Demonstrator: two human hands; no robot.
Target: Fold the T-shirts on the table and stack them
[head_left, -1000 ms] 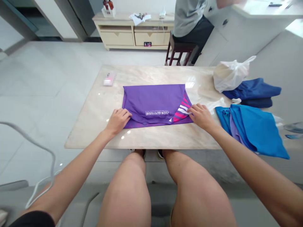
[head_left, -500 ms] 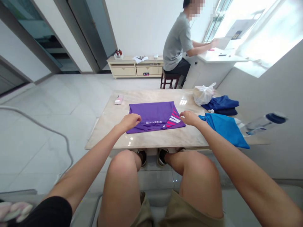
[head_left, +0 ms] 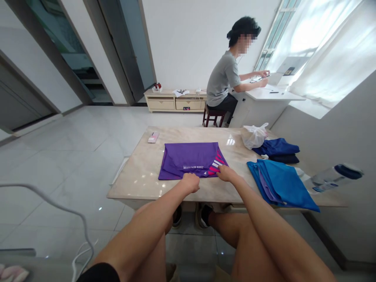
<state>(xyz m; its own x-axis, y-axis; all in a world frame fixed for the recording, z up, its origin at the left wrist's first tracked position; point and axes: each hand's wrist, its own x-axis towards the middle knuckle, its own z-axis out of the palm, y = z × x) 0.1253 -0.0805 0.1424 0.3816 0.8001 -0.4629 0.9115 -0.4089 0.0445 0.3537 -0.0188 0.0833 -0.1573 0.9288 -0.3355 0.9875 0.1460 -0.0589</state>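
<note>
A folded purple shirt (head_left: 190, 156) lies flat on the marble-topped table (head_left: 133, 176), with white lettering near its front edge and pink and white stripes at its right corner. My left hand (head_left: 191, 182) is closed at the front edge, fingers curled under; whether cloth is in them is hidden. At the striped right corner, my right hand (head_left: 226, 173) has thumb and fingers pinched on the shirt. To the right of that hand lies a blue folded garment (head_left: 282, 178), with a lilac layer showing between its folds.
Behind the blue garment are dark blue folded clothes (head_left: 276, 149) and a white plastic bag (head_left: 255, 136). A clear bottle (head_left: 331, 179) with a dark cap is at the right. A pink phone (head_left: 153, 137) lies at the far left. Beyond, a person (head_left: 225, 76) sits at a white desk.
My left hand has moved right and toward me, from the shirt's left side to its front edge. My right hand has come down onto the striped corner. The view has tilted up.
</note>
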